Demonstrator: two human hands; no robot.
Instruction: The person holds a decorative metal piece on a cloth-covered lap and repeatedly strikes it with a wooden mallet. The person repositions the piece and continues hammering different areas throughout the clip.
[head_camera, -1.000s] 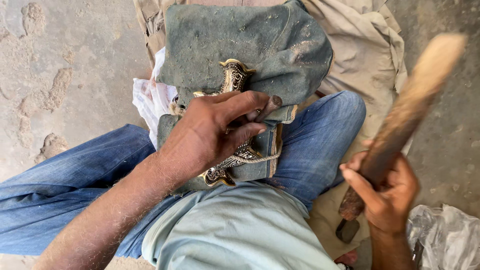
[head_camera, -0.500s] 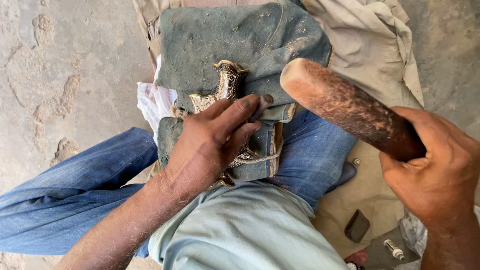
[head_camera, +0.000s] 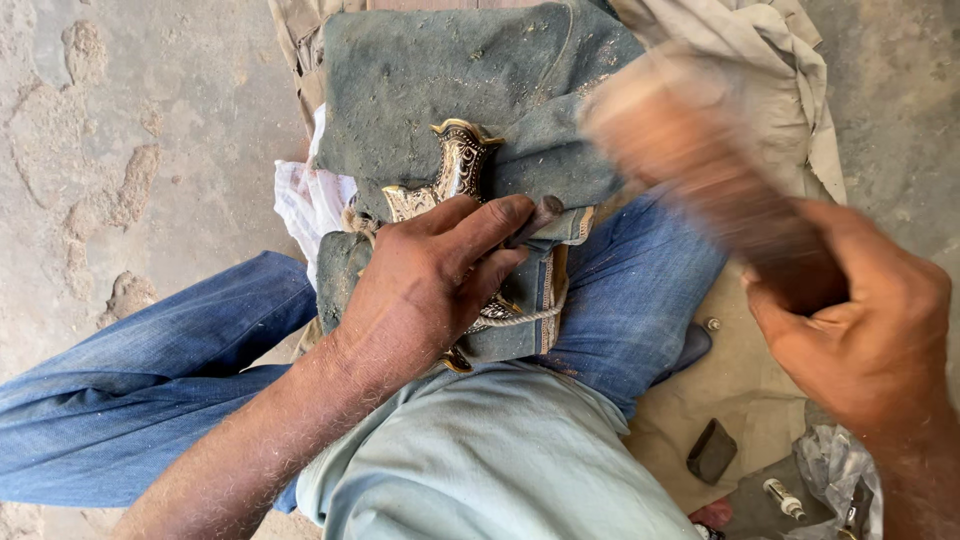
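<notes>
My left hand (head_camera: 425, 285) presses down on an ornate brass-coloured metal piece (head_camera: 455, 170) that lies on a dusty grey-green cloth (head_camera: 430, 75) over my lap. Between its thumb and forefinger it pinches a small dark metal punch (head_camera: 540, 215), tip against the work. My right hand (head_camera: 870, 340) grips the end of a thick wooden mallet (head_camera: 700, 160), which is blurred with motion and raised to the right of the punch. A thin cord (head_camera: 525, 318) runs across the piece beneath my left hand.
I sit on a rough concrete floor (head_camera: 120, 150) in blue jeans (head_camera: 180, 370). A beige cloth (head_camera: 740, 390) lies to the right with a small dark block (head_camera: 712, 450), a small tube (head_camera: 783, 497) and crumpled plastic (head_camera: 835, 465). White cloth (head_camera: 305, 200) bunches at the left.
The mallet swung from upright at the far right down toward the punch, and now stands blurred a little higher and to the right. My left hand has kept its place on the metal piece.
</notes>
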